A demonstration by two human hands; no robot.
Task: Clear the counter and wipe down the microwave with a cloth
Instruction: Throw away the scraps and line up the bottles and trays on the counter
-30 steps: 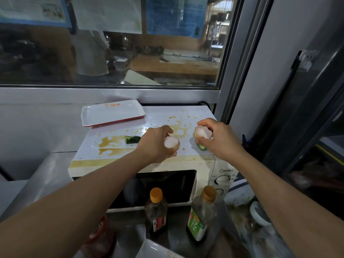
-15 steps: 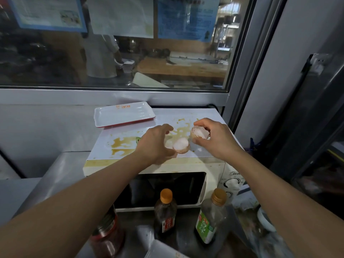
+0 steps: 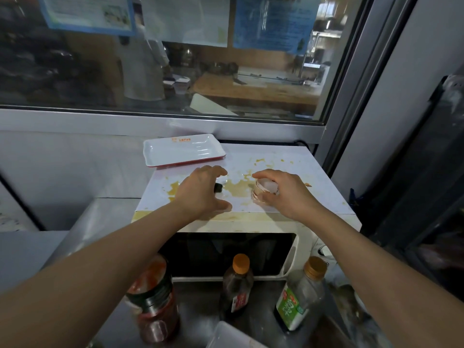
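Observation:
A cream microwave [image 3: 326,217] stands on the steel counter, its top smeared with yellow-brown spills [image 3: 237,188]. My right hand [image 3: 288,194] grips two eggshell halves [image 3: 266,190], one nested in the other, just above the microwave's top. My left hand [image 3: 200,194] hovers with fingers spread over a small dark green vegetable piece [image 3: 218,188] lying on the top; the fingers do not close on it. No cloth is in view.
A white rectangular tray [image 3: 183,150] lies at the microwave's back left corner. In front of the door stand a red-filled jar [image 3: 153,302], a dark sauce bottle [image 3: 237,285] and a green-labelled bottle [image 3: 298,297]. A glass window runs behind; a dark cabinet is at the right.
The eggshell half from my left hand now sits stacked in my right hand. My left hand has opened and moved left over the green piece. My view has shifted left.

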